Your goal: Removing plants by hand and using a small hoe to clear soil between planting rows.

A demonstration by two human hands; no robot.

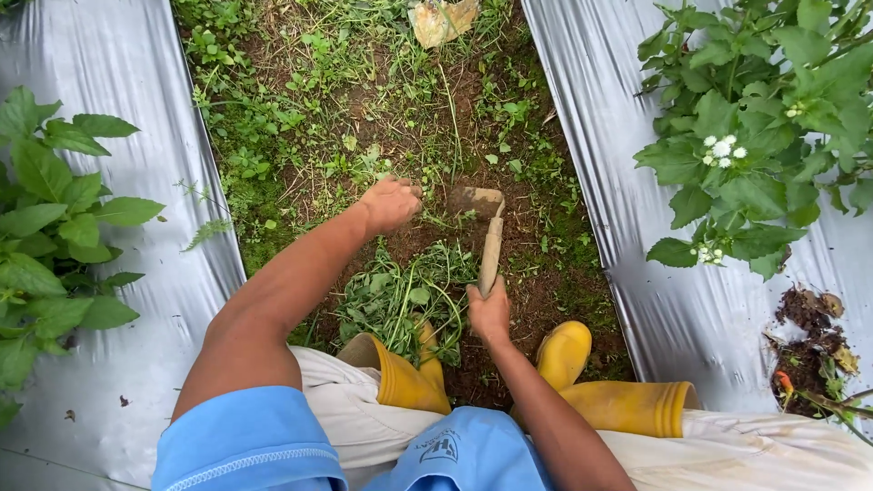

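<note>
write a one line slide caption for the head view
Right hand grips a small hoe on the soil while the left hand grasps weeds between silver plastic sheets.

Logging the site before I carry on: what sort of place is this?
Most likely a cultivated field or market garden. Silver plastic mulch sheets cover raised beds of leafy green plants, with a weedy soil furrow between. The right hand grips a small wooden-handled hoe; the left hand reaches the weeds.
</note>
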